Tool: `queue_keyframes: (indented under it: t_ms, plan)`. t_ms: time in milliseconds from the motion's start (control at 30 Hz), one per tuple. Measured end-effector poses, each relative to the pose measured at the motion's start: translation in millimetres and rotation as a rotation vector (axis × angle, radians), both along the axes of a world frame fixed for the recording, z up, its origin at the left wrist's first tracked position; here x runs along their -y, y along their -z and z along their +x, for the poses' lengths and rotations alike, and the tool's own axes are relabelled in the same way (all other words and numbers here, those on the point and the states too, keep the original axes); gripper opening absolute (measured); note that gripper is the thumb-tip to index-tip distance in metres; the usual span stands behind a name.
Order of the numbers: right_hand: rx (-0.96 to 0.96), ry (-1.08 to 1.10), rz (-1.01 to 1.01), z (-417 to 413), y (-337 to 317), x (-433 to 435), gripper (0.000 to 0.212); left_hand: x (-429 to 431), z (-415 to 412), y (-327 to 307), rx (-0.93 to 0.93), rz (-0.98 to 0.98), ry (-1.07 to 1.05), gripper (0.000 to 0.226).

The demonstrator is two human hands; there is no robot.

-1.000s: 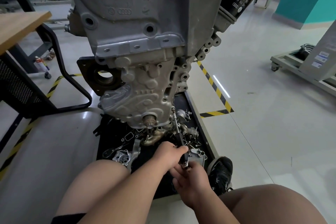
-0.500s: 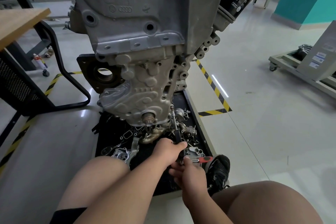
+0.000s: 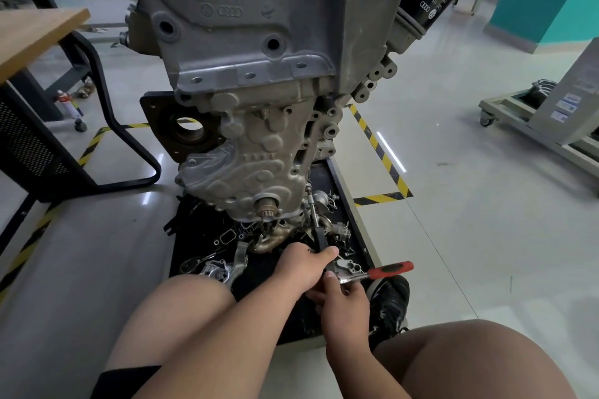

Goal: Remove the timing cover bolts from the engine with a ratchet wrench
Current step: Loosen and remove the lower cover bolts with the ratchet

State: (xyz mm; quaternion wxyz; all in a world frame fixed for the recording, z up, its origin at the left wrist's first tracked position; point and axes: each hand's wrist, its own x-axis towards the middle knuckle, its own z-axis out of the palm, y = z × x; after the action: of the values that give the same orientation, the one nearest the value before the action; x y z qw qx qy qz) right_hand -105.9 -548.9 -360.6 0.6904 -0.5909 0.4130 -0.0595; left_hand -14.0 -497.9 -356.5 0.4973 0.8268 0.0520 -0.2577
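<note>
Beneath the engine [image 3: 259, 74], loose parts [image 3: 338, 232] litter the tray [image 3: 325, 178] around the ratchet [image 3: 385, 270].

Engine [image 3: 259, 42] stands over tray [image 3: 319, 173] apparently holding parts [image 3: 338, 232].

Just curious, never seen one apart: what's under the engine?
A black tray of loose metal parts. The engine hides the tray's far end and whatever lies there.

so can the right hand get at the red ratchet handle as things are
Probably yes: the red handle sticks out bare just beyond the right hand, which holds the ratchet head; nothing covers it.
</note>
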Motion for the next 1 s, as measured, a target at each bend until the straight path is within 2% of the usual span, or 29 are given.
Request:
queue_keyframes:
  t_ms: [100, 233, 433, 633, 700, 833, 1000]
  plan:
    - [-0.012, 0.032, 0.279, 3, -3, 3, 0.027, -2, 1, -2, -0.024, 0.029, 0.025, 0.043]
    - [-0.079, 0.114, 0.705, 10, -8, 9, 0.035, -3, 1, -2, -0.043, 0.069, 0.054, 0.040]
    - [-0.169, 0.025, 0.840, 13, -1, 7, 0.049, -7, 2, 1, -0.015, 0.127, 0.068, 0.040]
    - [-0.151, 0.012, 0.769, 12, 1, 5, 0.049, -5, 3, -1, 0.004, 0.136, 0.062, 0.044]
    - [-0.112, 0.020, 0.636, 9, 3, 5, 0.043, -3, 2, 1, 0.031, 0.158, 0.052, 0.048]
    - [-0.015, 0.050, 0.180, 3, 6, 1, 0.024, 0, 1, 3, 0.056, 0.155, 0.050, 0.051]
    - [0.030, 0.069, -0.036, -2, 5, 4, 0.018, 4, 1, 3, 0.074, 0.111, 0.041, 0.051]
